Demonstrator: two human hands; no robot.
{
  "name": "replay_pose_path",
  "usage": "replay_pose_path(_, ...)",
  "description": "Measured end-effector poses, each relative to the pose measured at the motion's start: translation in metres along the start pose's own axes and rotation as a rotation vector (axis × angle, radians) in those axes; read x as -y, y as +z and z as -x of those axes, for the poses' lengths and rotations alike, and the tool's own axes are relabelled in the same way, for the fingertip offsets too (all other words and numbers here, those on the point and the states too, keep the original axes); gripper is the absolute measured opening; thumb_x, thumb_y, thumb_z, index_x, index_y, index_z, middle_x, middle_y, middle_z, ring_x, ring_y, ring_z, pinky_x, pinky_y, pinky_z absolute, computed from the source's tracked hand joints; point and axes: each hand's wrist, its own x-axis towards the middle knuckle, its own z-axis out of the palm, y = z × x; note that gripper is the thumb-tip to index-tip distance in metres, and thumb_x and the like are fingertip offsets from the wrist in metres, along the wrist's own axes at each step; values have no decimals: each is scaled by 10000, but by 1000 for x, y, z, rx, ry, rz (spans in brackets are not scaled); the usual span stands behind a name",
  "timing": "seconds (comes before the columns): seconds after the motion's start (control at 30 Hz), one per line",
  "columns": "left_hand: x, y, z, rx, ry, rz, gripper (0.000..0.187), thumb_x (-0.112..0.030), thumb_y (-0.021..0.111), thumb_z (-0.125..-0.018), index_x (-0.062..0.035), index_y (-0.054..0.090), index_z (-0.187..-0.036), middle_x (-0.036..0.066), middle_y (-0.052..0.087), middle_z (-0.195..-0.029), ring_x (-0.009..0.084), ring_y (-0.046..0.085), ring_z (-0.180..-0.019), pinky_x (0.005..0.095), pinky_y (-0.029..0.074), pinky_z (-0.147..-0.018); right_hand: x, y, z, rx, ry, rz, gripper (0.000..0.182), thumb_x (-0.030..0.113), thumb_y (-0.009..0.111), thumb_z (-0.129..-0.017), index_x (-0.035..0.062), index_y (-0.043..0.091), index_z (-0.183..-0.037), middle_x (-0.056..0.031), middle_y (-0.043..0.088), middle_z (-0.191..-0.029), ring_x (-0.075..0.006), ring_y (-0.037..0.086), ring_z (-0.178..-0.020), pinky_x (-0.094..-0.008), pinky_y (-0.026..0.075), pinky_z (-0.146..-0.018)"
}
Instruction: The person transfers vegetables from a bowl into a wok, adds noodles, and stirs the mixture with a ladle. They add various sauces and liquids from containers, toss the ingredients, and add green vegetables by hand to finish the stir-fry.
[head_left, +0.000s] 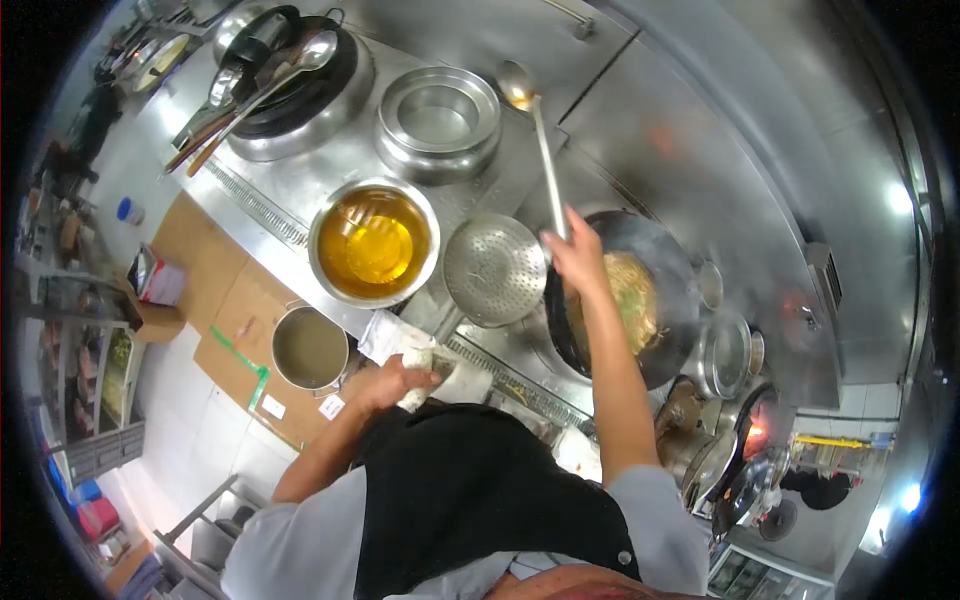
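Note:
My right hand (580, 255) grips the handle of a long metal ladle (547, 160), its bowl pointing up and away over the steel counter. Just beyond that forearm, a dark wok (680, 300) holds noodles (632, 290) with some green bits. My left hand (395, 383) is closed round a folded white cloth (418, 378) close to my apron. Between my hands lies a perforated strainer (493, 270), its handle running down toward the cloth. To its left is a metal bowl of yellow oil (378, 245).
A lidless steel pot (440, 120) stands behind the oil. At the back left, a black wok (300, 90) carries ladles and other tools. A bucket of murky liquid (310, 348) sits on the floor, left. Flame (757, 432) shows at a burner on the right.

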Motion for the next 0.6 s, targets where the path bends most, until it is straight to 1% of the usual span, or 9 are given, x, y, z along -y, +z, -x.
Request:
replay_pose_path(0.07, -20, 0, 10, 23, 30, 73, 608, -392, 813, -835, 90, 677, -1180, 178, 711, -1115, 261, 648, -1007, 392, 510, -924, 21, 63, -57, 11, 55, 222, 738, 167, 767, -884, 16, 453, -1534, -131, 727, -983, -180, 669, -763, -328, 535, -658)
replay_pose_path(0.1, -45, 2, 18, 31, 50, 138, 444, -270, 795, -846, 39, 702, -1152, 106, 729, -1017, 204, 649, -904, 365, 522, -845, -2, 102, -92, -32, -6, 256, 686, 188, 772, -879, 5, 502, -1482, -143, 731, -962, -202, 675, -738, -345, 536, -644)
replay_pose_path(0.13, -59, 2, 16, 18, 53, 157, 418, -249, 785, -848, 31, 706, -1149, 99, 729, -1021, 197, 650, -907, 361, 522, -843, -28, 136, -123, -80, -63, 289, 637, 208, 778, -874, -5, 551, -1430, -155, 735, -940, -225, 681, -714, -362, 537, -629)
replay_pose_path(0.2, -79, -1, 9, 0, 47, 190, 368, -206, 766, -852, 14, 713, -1142, 85, 728, -1028, 184, 652, -912, 354, 520, -838, 5, 170, -144, 187, 347, -86, 338, 211, 744, -908, 16, 648, -1167, -94, 712, -844, -184, 640, -629, -338, 501, -554)
replay_pose_path(0.3, -82, -9, -30, 25, 80, 286, 343, -171, 755, -845, -11, 719, -1147, 66, 723, -1017, 168, 656, -875, 321, 516, -766, 9, 185, -142, 337, 686, -1379, 154, 175, 712, -933, 90, 585, -954, 1, 625, -747, -115, 564, -563, -294, 423, -489)
replay_pose_path(0.4, -95, -15, -61, 13, 81, 356, 329, -177, 749, -869, 2, 713, -1144, 52, 707, -909, 133, 642, -720, 296, 490, -618, 15, 172, -93, 371, 646, -1633, 135, 153, 689, -951, 126, 556, -950, 54, 548, -709, -80, 496, -536, -268, 373, -477)
replay_pose_path(0.43, -93, -21, -77, 35, 31, 375, 310, -177, 748, -879, 4, 715, -1128, 57, 707, -906, 128, 645, -723, 290, 490, -616, 5, 167, -79, 381, 607, -1689, 151, 187, 663, -973, 115, 581, -1077, 53, 526, -712, -80, 471, -533, -272, 365, -482)
replay_pose_path(0.53, -115, -22, -104, 1, 90, 392, 286, -234, 725, -904, -48, 722, -1120, 30, 711, -912, 132, 645, -729, 292, 495, -634, -12, 126, -29, 483, 507, -1667, 209, 218, 617, -1009, 133, 581, -1197, 50, 524, -733, -85, 466, -537, -268, 369, -494)
replay_pose_path(0.6, -130, -25, -129, 48, 74, 388, 270, -274, 719, -912, -84, 722, -1103, 20, 707, -889, 142, 636, -706, 304, 482, -611, -8, 88, -2, 430, 514, -1496, 319, 240, 571, -1049, 136, 568, -1351, 35, 528, -745, -87, 502, -555, -257, 396, -507)
